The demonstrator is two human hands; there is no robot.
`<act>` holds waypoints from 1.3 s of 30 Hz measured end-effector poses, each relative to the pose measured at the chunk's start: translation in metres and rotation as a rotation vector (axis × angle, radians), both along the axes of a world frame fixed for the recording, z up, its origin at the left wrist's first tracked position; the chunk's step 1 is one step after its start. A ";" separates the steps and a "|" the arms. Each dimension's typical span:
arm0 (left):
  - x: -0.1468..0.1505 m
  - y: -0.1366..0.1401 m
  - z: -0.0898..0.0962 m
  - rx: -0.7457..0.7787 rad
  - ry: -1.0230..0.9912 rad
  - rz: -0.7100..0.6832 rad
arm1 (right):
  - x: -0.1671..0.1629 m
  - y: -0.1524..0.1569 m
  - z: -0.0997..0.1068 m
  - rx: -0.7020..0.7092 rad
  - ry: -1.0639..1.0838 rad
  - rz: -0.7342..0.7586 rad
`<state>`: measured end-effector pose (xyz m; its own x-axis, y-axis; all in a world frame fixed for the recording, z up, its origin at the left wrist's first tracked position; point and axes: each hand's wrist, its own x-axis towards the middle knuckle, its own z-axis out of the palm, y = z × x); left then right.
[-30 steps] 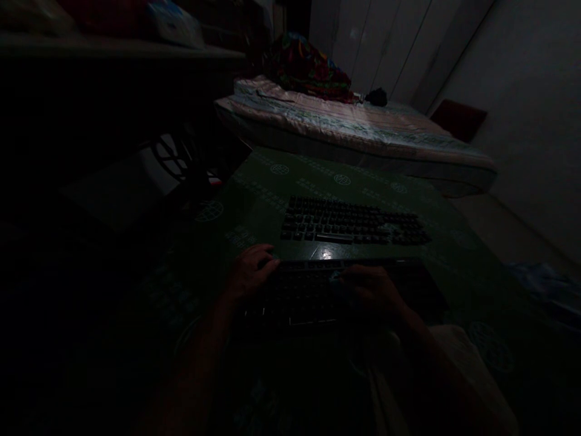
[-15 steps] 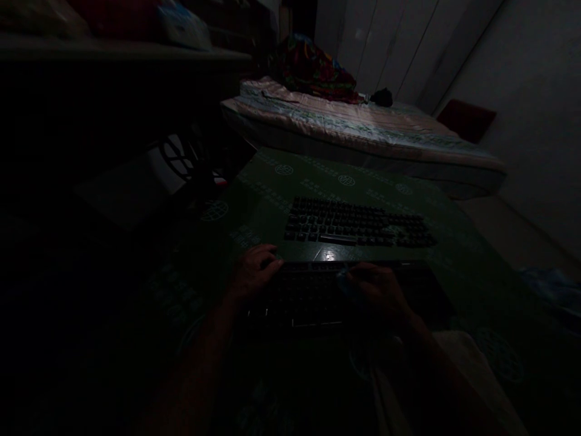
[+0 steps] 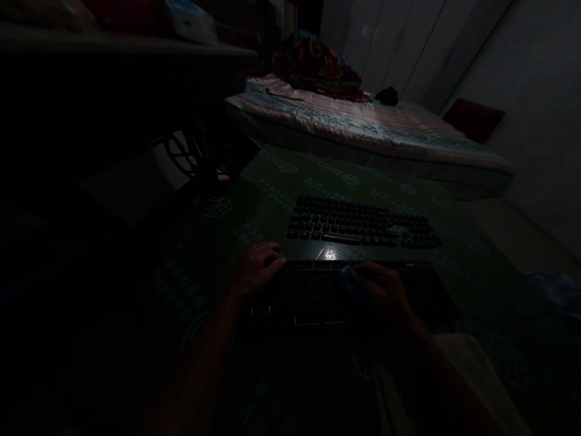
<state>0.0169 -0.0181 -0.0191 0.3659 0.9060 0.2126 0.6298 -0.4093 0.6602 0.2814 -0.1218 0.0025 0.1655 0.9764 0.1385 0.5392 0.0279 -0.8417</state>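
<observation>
- Head view: the left grip (image 3: 257,269) lies over the far left corner of a dark keyboard (image 3: 313,287), thumb and fingers parted and loosely bent; whether it grasps the edge, I cannot tell.
- Head view: the right grip (image 3: 381,287) is closed on a bluish object (image 3: 351,283) (too dim to say what), which it holds down over the keyboard, to the right of the left grip.
- Head view: the keyboard stretches between both grips and out past the right one, flat on a green printed counter (image 3: 267,181).
- Head view: beyond the two grips, just apart from the keyboard, black keycaps (image 3: 342,221) lie on the counter in rows, with a long bar-shaped one along the near row.
- Head view: nearer the body than the right grip, a pale cloth (image 3: 472,357) lies by the right forearm.
- Head view: well beyond both grips stands a bed (image 3: 363,124) bearing a red patterned bundle (image 3: 322,69); a spoked wheel (image 3: 184,151) shows past the left grip, further left.
</observation>
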 end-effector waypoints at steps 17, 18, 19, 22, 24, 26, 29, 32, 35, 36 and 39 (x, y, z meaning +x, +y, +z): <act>0.001 0.000 0.000 0.007 0.001 0.000 | -0.003 0.000 0.005 -0.005 -0.020 0.025; 0.001 -0.001 0.001 0.008 0.001 0.004 | -0.003 0.000 0.005 0.002 -0.037 0.026; 0.001 -0.001 0.000 0.007 0.003 0.007 | -0.004 0.000 0.005 0.012 -0.056 0.022; 0.001 0.000 -0.001 0.006 0.004 0.017 | -0.005 0.000 0.006 0.024 -0.094 0.024; 0.002 0.000 -0.002 0.011 0.000 0.015 | -0.006 -0.001 0.007 0.013 -0.088 0.030; 0.001 0.000 -0.003 0.018 -0.004 0.005 | -0.007 -0.001 0.007 0.002 -0.072 0.039; 0.001 0.000 -0.003 0.025 -0.006 -0.007 | -0.010 0.000 0.008 0.008 -0.070 0.058; 0.002 0.000 -0.001 0.023 -0.005 -0.006 | -0.012 0.002 0.007 -0.003 -0.093 0.076; 0.002 -0.001 0.000 0.016 -0.004 -0.001 | -0.012 0.003 0.007 -0.034 -0.105 0.081; 0.002 -0.002 0.001 0.013 -0.004 0.003 | -0.012 0.003 0.008 -0.037 -0.101 0.081; 0.001 -0.002 0.001 -0.001 0.000 0.008 | -0.014 0.003 0.010 -0.018 -0.077 0.074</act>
